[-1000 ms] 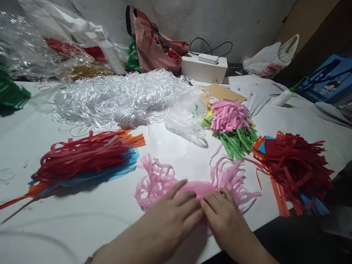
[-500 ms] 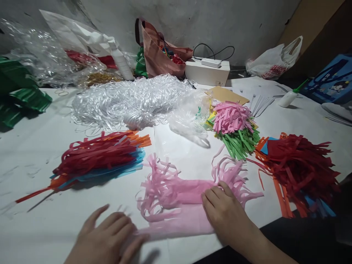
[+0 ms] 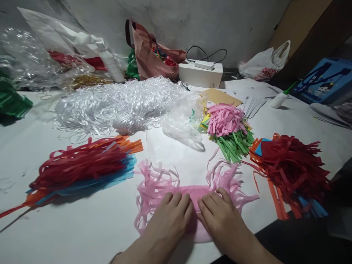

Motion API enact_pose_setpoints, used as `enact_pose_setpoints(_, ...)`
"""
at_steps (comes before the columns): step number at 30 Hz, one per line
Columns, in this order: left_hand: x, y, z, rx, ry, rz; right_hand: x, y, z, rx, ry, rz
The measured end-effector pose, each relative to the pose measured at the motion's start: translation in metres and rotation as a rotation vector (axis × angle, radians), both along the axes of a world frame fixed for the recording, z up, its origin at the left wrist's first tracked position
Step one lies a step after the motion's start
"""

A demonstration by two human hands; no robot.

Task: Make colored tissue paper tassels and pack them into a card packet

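I have both hands on one pink fringed paper at the lower middle of the frame. My left hand and right hand rest side by side on its unfringed middle, fingers bent and fingertips down; their undersides are hidden, so I can't tell whether either one pinches it.

At the top middle, a salmon-coloured bag gapes open, with red and other coloured bits inside. The white carrier bag at upper right and the blue bag at the right edge hide their contents from me.

I count two red, orange and blue bundles: a left bundle and a right bundle. There is one pink bunch, right of centre, overlapping one green bunch. Two white bottles show: one upper-left bottle and one green-tipped bottle at upper right.
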State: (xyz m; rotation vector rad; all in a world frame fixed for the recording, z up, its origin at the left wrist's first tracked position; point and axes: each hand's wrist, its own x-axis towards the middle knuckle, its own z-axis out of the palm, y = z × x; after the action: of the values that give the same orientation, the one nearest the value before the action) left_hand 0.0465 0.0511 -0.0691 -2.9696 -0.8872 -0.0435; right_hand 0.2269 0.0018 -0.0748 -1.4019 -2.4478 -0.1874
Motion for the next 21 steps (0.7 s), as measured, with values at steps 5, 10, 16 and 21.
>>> enact_pose_setpoints(5,-0.025,0.013,-0.001,-0.010,-0.135,0.038,0.000,0.003,0.001,0.005,0.045,-0.011)
enact_pose_setpoints(10,-0.027,0.014,0.005,-0.189,-0.296,0.072,0.000,0.005,0.002,0.063,0.055,-0.010)
enact_pose_setpoints(16,-0.027,0.015,0.000,-0.112,-0.292,0.004,0.008,0.001,-0.003,0.047,0.103,-0.017)
enact_pose_setpoints(21,-0.036,0.022,0.001,-0.200,-0.419,0.116,0.013,0.006,-0.003,-0.033,0.294,-0.169)
